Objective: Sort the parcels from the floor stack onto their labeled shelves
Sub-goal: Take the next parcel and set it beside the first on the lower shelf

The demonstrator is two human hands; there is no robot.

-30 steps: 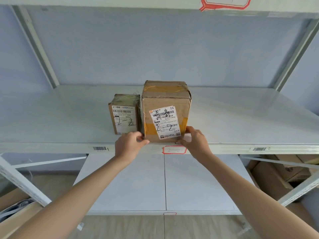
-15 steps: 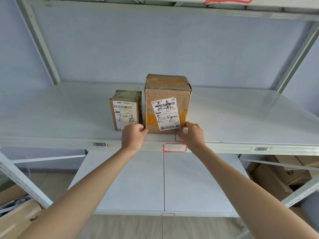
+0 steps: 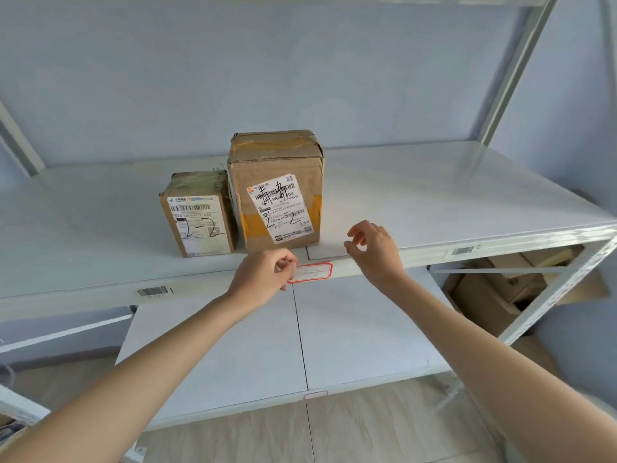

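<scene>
A tall cardboard parcel (image 3: 277, 192) marked "2-2" stands upright on the white middle shelf (image 3: 434, 202), close to its front edge. A smaller parcel (image 3: 197, 215), also marked "2-2", stands right beside it on the left. My left hand (image 3: 263, 275) hovers just in front of the tall parcel's base, fingers loosely curled, holding nothing. My right hand (image 3: 374, 248) hangs off the parcel's lower right corner, fingers loosely bent, empty and apart from the box. A red-bordered shelf label (image 3: 312, 272) sits on the shelf's front lip between my hands.
A lower white shelf (image 3: 300, 335) runs beneath. Brown cardboard boxes (image 3: 494, 289) sit behind the shelf frame at the right. Barcode stickers (image 3: 152, 291) mark the shelf lip. Grey metal uprights (image 3: 514, 71) frame the unit; a tiled floor lies below.
Both hands have let go of the tall parcel's bottom corners and drawn back from it. The parcel stays standing on the shelf beside the small one.
</scene>
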